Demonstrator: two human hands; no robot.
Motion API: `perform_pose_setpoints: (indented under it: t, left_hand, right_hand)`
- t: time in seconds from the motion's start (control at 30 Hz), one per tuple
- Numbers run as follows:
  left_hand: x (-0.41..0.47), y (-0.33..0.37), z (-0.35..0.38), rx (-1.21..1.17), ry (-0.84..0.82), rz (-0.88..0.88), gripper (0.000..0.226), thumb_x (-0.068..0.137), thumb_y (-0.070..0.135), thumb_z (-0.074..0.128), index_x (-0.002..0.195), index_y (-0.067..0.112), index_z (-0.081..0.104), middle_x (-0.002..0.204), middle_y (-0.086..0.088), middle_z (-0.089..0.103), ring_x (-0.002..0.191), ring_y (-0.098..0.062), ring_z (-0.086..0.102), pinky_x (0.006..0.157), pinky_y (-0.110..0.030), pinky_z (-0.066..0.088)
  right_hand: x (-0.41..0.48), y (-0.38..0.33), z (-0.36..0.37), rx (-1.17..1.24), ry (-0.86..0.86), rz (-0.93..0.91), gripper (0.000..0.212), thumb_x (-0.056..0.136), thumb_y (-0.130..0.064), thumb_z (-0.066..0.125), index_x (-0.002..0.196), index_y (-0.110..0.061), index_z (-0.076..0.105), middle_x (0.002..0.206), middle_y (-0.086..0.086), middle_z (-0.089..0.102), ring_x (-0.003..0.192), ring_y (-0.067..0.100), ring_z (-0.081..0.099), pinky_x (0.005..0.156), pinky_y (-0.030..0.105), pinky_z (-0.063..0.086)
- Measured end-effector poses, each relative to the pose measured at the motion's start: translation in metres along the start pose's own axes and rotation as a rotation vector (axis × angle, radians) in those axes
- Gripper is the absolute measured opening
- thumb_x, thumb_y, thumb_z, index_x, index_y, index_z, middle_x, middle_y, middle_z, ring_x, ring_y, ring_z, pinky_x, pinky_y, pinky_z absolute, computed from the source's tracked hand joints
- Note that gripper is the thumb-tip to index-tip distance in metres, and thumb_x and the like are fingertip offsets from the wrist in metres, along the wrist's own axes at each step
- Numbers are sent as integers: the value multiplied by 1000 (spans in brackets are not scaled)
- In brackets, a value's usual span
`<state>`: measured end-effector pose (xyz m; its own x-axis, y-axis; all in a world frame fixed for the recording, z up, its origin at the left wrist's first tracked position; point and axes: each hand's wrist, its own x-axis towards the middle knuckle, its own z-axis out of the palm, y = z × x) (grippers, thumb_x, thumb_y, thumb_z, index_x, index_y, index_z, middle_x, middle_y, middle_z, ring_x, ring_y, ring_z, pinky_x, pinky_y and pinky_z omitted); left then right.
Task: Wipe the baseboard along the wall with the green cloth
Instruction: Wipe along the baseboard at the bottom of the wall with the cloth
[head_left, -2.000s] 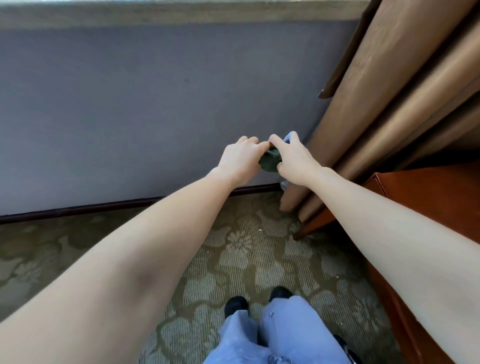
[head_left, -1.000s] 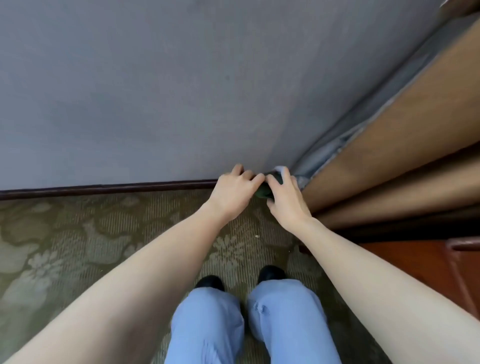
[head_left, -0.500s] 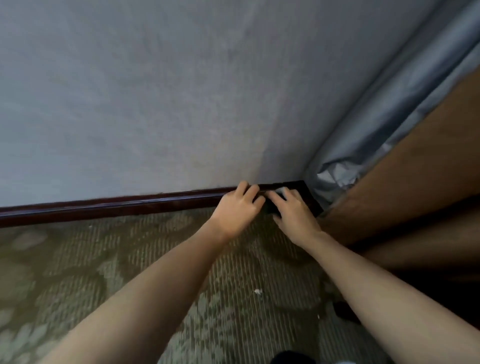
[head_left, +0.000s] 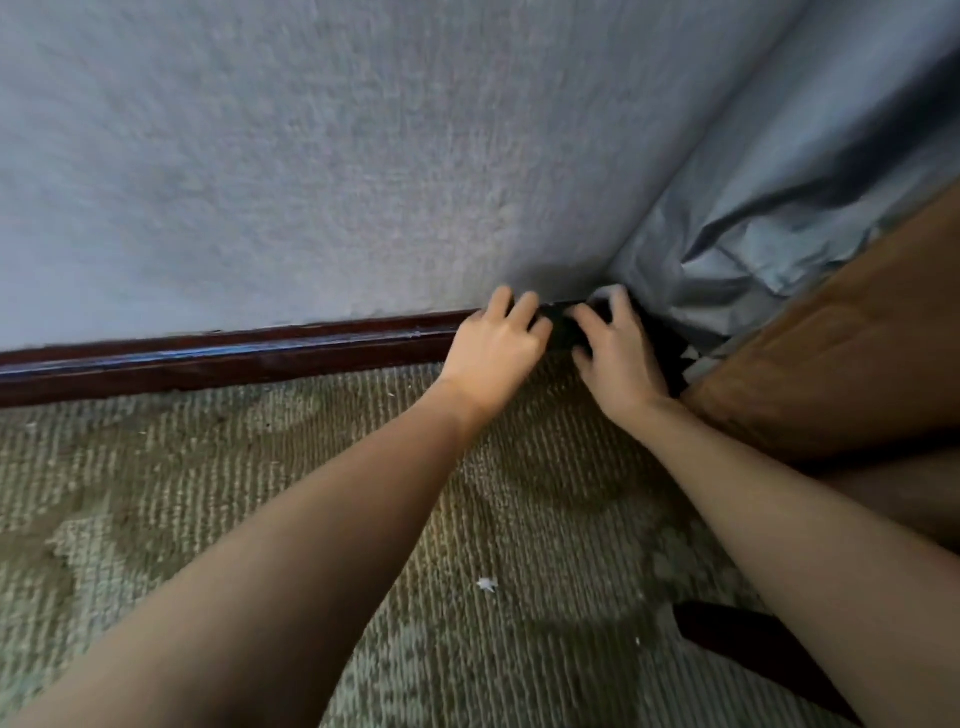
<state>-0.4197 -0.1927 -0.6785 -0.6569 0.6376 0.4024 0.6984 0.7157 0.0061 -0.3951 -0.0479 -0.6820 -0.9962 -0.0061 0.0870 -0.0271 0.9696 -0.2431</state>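
Observation:
A dark reddish-brown baseboard (head_left: 218, 356) runs along the foot of the grey-blue wall (head_left: 311, 156). Both hands meet at its right end, close to the corner. My left hand (head_left: 493, 345) and my right hand (head_left: 618, 356) have curled fingers and hold the dark green cloth (head_left: 562, 327) between them, pressed against the baseboard. Only a small dark patch of the cloth shows between the fingers; the rest is hidden by the hands.
A grey-blue curtain lining (head_left: 769, 208) and a brown curtain (head_left: 831, 353) hang at the right, touching the corner. Patterned green carpet (head_left: 260, 493) covers the floor, with a white scrap (head_left: 487, 584) on it. A dark furniture edge (head_left: 748, 649) sits at the lower right.
Both hands came down with the cloth from in front of the wall to the baseboard at the corner. The view dropped much closer to the floor; my legs left the frame.

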Motion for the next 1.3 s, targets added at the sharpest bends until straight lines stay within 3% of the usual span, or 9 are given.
perform_pose_setpoints:
  t: [0.07, 0.17, 0.3, 0.5, 0.93, 1.17, 1.3]
  left_hand:
    - [7, 3, 11, 2, 15, -5, 26, 71, 8, 46, 68, 3, 70, 76, -13, 67, 66, -32, 64, 41, -26, 46]
    - [16, 10, 28, 6, 12, 62, 17, 68, 8, 57, 72, 3, 73, 78, -14, 69, 70, -34, 66, 43, -27, 48]
    - [33, 22, 49, 70, 62, 152, 38, 73, 13, 38, 76, 12, 76, 76, -4, 70, 71, -24, 67, 46, -24, 48]
    - [46, 32, 62, 53, 127, 249, 31, 75, 9, 44, 75, 9, 75, 73, -5, 69, 65, -23, 65, 50, -25, 48]
    - [86, 60, 85, -3, 176, 349, 25, 74, 5, 50, 60, 7, 70, 65, -5, 65, 56, -22, 59, 52, -27, 42]
    - [87, 62, 94, 3, 130, 343, 29, 74, 6, 46, 58, 10, 70, 68, -5, 67, 59, -22, 61, 53, -27, 43]
    - [93, 83, 93, -97, 43, 271, 30, 71, 8, 44, 58, 8, 71, 69, -6, 67, 61, -23, 61, 55, -28, 42]
  right_hand:
    - [7, 8, 1, -9, -7, 13, 37, 78, 5, 58, 114, -3, 58, 124, 20, 42, 110, 34, 46, 97, 40, 37]
    - [13, 25, 3, -18, -26, 30, 39, 79, 6, 57, 116, -3, 58, 123, 21, 45, 113, 36, 45, 99, 42, 36]
    - [15, 55, 5, -43, -55, 85, 37, 82, 3, 55, 118, -4, 58, 128, 22, 43, 120, 37, 41, 103, 41, 32]
    - [13, 67, 11, -111, 26, 155, 33, 79, 0, 59, 111, -6, 60, 129, 17, 43, 115, 34, 41, 89, 43, 37]
    - [24, 102, 9, -245, 23, 320, 28, 87, -1, 45, 112, -3, 56, 120, 26, 50, 112, 37, 46, 97, 42, 32]
    - [27, 114, 17, -144, 85, 287, 35, 87, 0, 46, 120, -5, 55, 124, 26, 52, 119, 33, 44, 104, 35, 23]
    - [29, 127, 21, 96, 155, 485, 35, 97, -16, 39, 129, -5, 48, 139, 15, 42, 128, 22, 34, 107, 23, 14]
